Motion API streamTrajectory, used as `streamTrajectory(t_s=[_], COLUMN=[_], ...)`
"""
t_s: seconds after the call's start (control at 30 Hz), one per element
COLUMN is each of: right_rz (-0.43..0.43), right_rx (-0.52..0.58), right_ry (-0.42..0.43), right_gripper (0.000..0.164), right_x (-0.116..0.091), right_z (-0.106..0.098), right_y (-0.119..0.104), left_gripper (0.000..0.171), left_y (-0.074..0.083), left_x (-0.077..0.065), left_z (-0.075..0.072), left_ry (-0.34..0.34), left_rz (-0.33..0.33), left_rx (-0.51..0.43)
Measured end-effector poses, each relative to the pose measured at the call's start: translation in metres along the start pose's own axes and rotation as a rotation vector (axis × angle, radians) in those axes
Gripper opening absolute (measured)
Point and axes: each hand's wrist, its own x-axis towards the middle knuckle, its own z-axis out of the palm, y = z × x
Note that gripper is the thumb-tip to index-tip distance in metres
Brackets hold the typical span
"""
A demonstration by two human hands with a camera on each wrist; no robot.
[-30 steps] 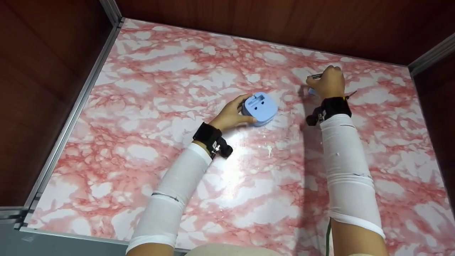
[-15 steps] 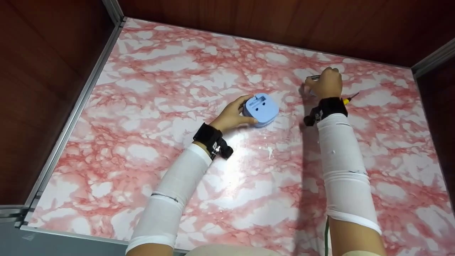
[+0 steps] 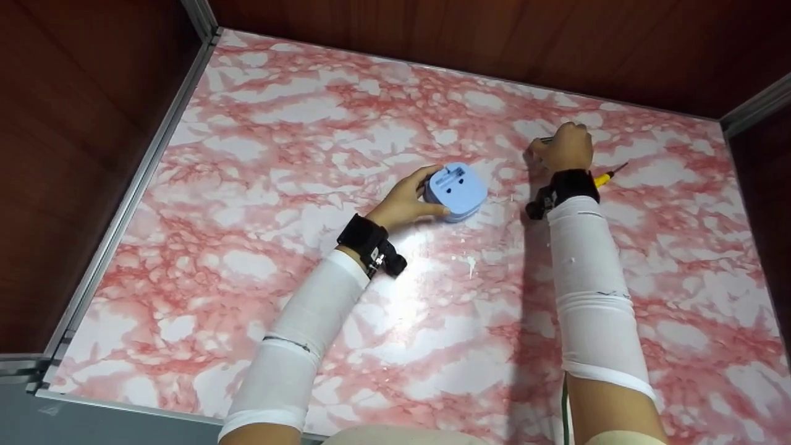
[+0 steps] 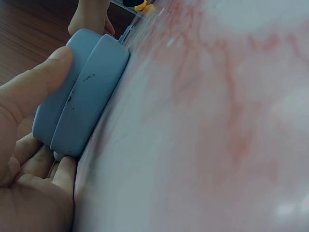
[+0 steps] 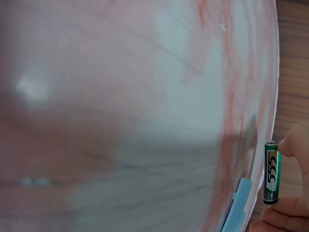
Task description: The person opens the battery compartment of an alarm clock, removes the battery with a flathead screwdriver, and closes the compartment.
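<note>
My left hand (image 3: 405, 201) holds a light blue rounded box (image 3: 463, 196), thumb on the near side and fingers on the far side. A recessed battery compartment and two dark holes show on its top; the left wrist view shows the seam around the box's side (image 4: 91, 94). Farther right, my right hand (image 3: 570, 148) pinches a green cylindrical battery (image 5: 272, 173) marked 555 by its two ends. Below the battery, in the right wrist view, lies a flat light blue piece (image 5: 236, 208), like a battery cover, cut off by the frame edge.
A yellow-handled screwdriver (image 3: 609, 175) lies beside my right wrist, its handle partly hidden. The red-and-white marbled tabletop (image 3: 259, 266) has dark wooden panels (image 3: 463, 37) at the back and sides. A green cord (image 3: 565, 408) hangs by my right forearm.
My right hand has moved slightly toward me and left with the battery, uncovering more of the screwdriver. The blue piece beneath it has gone out of sight in the head view. My left hand stays put.
</note>
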Motion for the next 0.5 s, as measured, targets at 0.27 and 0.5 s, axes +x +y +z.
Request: streamTrajectory(t_s=[0.27, 0.5], right_rz=[0.048, 0.060], right_rx=[-0.032, -0.050], right_ry=[-0.053, -0.062], right_gripper=[0.064, 0.061], right_x=[0.0014, 0.0022], right_z=[0.0021, 0.0028], right_y=[-0.0010, 0.0003], left_gripper=[0.091, 0.090], left_y=[0.0012, 0.0000], left_x=[-0.0013, -0.0009], left_z=[0.0005, -0.0013], left_ry=[0.001, -0.016], left_rz=[0.003, 0.008], left_rx=[-0.007, 0.007])
